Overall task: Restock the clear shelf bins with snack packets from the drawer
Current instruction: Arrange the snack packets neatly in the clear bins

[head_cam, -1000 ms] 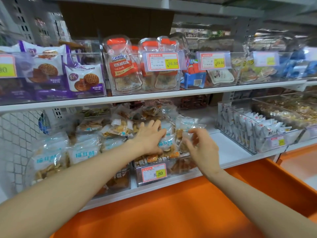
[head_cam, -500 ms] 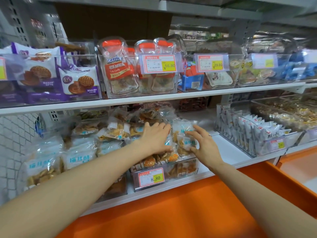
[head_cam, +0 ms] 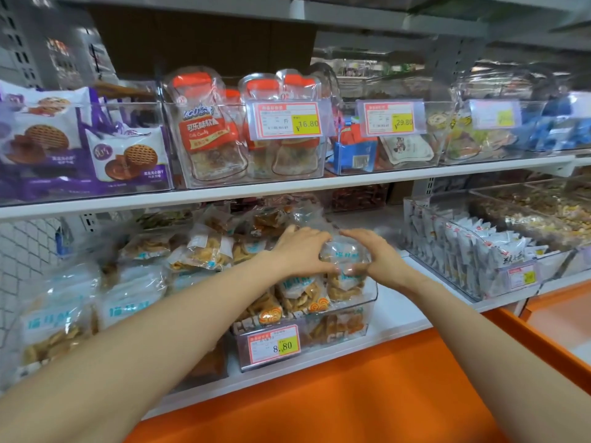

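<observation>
Your left hand [head_cam: 300, 254] and right hand [head_cam: 377, 260] cup a clear snack packet [head_cam: 347, 260] of golden fried crisps with blue lettering. The fingers of both curve over its top, and your thumbs nearly meet on its front.

The packet sits on top of the pile in the clear plastic bin [head_cam: 371, 302], which carries a red-and-yellow price tag [head_cam: 273, 345] reading 8.80. It lies toward the bin's right wall. Beneath it the bin holds more packets of the same kind, heaped above the rim, with orange-printed ones pressed against the front wall.

Left of the bin, further clear packets with blue lettering [head_cam: 64, 314] are piled on the same white shelf [head_cam: 393, 314]. Right of the bin, past a strip of shelf, a long clear tray [head_cam: 425, 263] holds white sachets [head_cam: 473, 251] standing upright in a row.

Above the bin, on the next shelf up, a clear tub [head_cam: 249, 180] holds bottle-shaped candy pouches with orange caps [head_cam: 208, 139]. Above and left of the bin, another tub holds purple-and-white biscuit packs [head_cam: 128, 155]. Below the bin runs a flat orange surface [head_cam: 319, 404].
</observation>
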`<state>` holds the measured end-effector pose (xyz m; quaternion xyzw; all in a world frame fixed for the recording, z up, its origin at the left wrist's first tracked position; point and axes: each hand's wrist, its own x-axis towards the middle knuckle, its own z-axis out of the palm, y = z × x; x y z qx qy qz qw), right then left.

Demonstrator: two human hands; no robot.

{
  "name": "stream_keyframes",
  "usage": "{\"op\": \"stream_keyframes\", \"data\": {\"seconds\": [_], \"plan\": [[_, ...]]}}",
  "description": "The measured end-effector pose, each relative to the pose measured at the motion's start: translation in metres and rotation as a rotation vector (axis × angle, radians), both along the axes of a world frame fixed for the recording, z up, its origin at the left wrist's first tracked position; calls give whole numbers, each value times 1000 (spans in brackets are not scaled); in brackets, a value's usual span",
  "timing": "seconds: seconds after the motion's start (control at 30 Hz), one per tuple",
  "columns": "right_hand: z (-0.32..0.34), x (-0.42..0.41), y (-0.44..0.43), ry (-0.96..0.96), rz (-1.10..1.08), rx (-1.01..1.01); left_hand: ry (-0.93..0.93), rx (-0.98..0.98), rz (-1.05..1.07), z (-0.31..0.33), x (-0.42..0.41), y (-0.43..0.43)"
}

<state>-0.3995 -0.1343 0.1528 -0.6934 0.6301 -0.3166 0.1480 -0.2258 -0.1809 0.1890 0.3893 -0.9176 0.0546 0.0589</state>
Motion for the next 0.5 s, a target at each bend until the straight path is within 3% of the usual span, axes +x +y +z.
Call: {"op": "stream_keyframes", "data": {"seconds": [0.13, 0.33, 0.5], "plan": [[0, -5, -6, 159, 70, 40, 277, 148, 55, 13, 2, -15], [0, -8, -12, 263, 79, 3, 42, -94, 149, 16, -9, -67], [0, -12, -15, 302, 156, 37, 44, 24, 190, 11, -15, -85]]}}
